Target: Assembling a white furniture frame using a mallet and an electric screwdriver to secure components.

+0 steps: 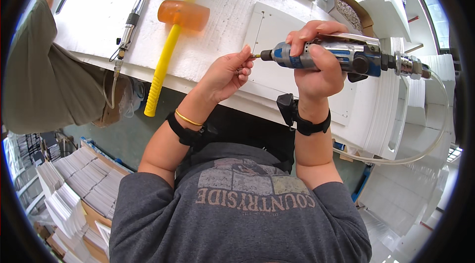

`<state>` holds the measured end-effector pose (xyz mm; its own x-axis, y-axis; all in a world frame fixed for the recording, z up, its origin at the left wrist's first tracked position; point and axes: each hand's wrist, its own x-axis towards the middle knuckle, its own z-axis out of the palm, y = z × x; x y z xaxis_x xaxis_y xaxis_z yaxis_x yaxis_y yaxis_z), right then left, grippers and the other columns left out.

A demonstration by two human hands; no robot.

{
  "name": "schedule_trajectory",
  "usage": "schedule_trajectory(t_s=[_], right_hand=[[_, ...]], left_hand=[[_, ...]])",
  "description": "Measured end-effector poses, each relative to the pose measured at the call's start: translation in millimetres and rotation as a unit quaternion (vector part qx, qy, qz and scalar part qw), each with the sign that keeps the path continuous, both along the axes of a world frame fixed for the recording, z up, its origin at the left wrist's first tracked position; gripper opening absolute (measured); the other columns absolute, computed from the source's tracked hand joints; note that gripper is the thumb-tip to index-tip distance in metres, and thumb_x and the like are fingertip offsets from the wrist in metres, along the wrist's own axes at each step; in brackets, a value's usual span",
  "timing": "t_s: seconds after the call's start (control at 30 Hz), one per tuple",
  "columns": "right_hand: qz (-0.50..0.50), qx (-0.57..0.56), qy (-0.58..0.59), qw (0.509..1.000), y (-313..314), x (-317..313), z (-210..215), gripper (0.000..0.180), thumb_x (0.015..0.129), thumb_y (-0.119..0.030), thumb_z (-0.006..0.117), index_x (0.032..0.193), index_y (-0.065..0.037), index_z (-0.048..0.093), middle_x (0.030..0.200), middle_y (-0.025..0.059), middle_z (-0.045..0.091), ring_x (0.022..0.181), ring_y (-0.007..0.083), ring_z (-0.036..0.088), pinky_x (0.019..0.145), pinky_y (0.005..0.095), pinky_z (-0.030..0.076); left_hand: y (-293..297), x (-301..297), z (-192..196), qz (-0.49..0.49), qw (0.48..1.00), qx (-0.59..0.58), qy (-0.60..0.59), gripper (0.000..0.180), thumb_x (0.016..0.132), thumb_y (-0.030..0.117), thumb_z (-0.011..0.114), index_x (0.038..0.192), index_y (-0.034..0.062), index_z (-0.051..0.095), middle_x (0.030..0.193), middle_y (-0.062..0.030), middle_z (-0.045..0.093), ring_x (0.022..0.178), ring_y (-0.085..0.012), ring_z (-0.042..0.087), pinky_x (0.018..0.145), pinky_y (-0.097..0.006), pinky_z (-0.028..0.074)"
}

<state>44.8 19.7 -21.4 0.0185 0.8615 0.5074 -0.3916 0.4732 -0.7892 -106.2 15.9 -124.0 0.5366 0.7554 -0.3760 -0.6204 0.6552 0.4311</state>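
Observation:
My right hand (316, 63) grips a blue and silver air screwdriver (341, 55), held level with its bit pointing left. A clear hose (435, 129) runs from its rear end down to the right. My left hand (228, 71) pinches a small screw at the bit's tip (256, 56), fingers closed around it. Both hands hover over a white flat panel (277, 30) lying on the white workbench (99, 21). Black bands sit on both wrists, and a thin gold bangle on the left.
A mallet with an orange head (184, 14) and yellow handle lies on the bench, left of my hands. A second slim air tool (129, 23) lies farther left. Another person's sleeve (39, 70) is at left. Stacks of white panels (79, 184) stand below left and at right.

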Motion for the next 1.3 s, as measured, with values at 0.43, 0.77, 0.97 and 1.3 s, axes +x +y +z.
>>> schedule_trajectory(t_s=[0.43, 0.77, 0.97, 1.3], right_hand=[[-0.023, 0.003, 0.073, 0.997, -7, 1, -9, 0.024, 0.068, -0.004, 0.048, 0.092, 0.0, 0.049, 0.077, 0.0143, 0.054, 0.058, 0.0189, 0.054, 0.068, 0.038, 0.048], [-0.041, -0.032, 0.02, 0.998, -7, 7, -14, 0.026, 0.068, -0.01, 0.05, 0.093, -0.004, 0.053, 0.077, 0.0116, 0.054, 0.06, 0.0189, 0.053, 0.068, 0.039, 0.045], [-0.011, -0.038, -0.01, 0.999, -4, 4, -39, 0.02, 0.069, -0.002, 0.058, 0.088, 0.002, 0.053, 0.07, 0.0114, 0.058, 0.058, 0.0162, 0.057, 0.059, 0.0302, 0.049], [-0.005, -0.058, -0.038, 0.998, -1, -5, -49, 0.019, 0.07, 0.0, 0.058, 0.089, 0.002, 0.054, 0.073, 0.0106, 0.058, 0.059, 0.0156, 0.058, 0.059, 0.0284, 0.049]], left_hand=[[-9, 2, -7, 0.017, 0.998, -0.026, -0.054, 0.026, 0.089, 0.028, 0.054, 0.09, 0.0016, 0.053, 0.074, -0.0006, 0.051, 0.059, -0.0025, 0.046, 0.05, -0.011, 0.042], [-26, -13, -11, 0.005, 0.999, -0.023, -0.038, 0.039, 0.091, 0.025, 0.051, 0.115, -0.0059, 0.047, 0.086, -0.004, 0.053, 0.071, -0.0049, 0.049, 0.062, -0.014, 0.045], [-40, -44, 0, 0.059, 0.997, 0.01, 0.059, 0.037, 0.089, 0.001, 0.041, 0.123, -0.0116, 0.036, 0.113, -0.0162, 0.051, 0.1, -0.0145, 0.053, 0.083, -0.022, 0.046], [-42, -55, 4, 0.033, 0.999, 0.003, 0.033, 0.035, 0.094, 0.006, 0.039, 0.125, -0.0091, 0.037, 0.116, -0.0191, 0.053, 0.094, -0.0144, 0.059, 0.082, -0.019, 0.05]])
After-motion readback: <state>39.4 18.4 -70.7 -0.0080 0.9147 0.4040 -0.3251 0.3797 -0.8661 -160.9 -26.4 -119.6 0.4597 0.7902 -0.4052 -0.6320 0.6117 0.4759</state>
